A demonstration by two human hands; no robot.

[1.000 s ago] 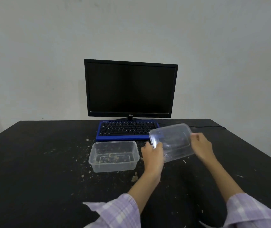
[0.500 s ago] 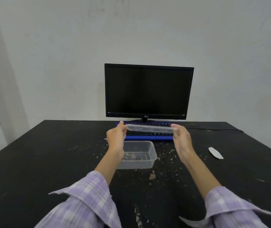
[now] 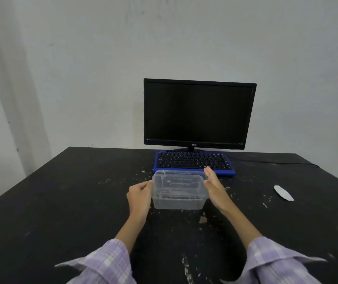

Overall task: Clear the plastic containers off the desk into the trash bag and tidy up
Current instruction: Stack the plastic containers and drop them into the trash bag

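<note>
A clear plastic container point(image 3: 177, 202) stands on the black desk point(image 3: 61, 201), just in front of the keyboard. A second clear plastic piece point(image 3: 179, 177), a lid or shallow container, sits on its top, level with the rim. My left hand point(image 3: 139, 195) is at the container's left end with fingers curled on the rim. My right hand point(image 3: 214, 186) lies flat against the right end, fingers straight. No trash bag is in view.
A blue keyboard point(image 3: 192, 161) and a black monitor point(image 3: 199, 113) stand behind the container against the wall. A white paper scrap point(image 3: 283, 193) lies to the right. Crumbs point(image 3: 202, 219) are scattered around the container. A cable point(image 3: 276, 162) runs off to the right.
The clear piece I held up in both hands has come down onto the container on the desk. Both hands dropped with it to the container's ends.
</note>
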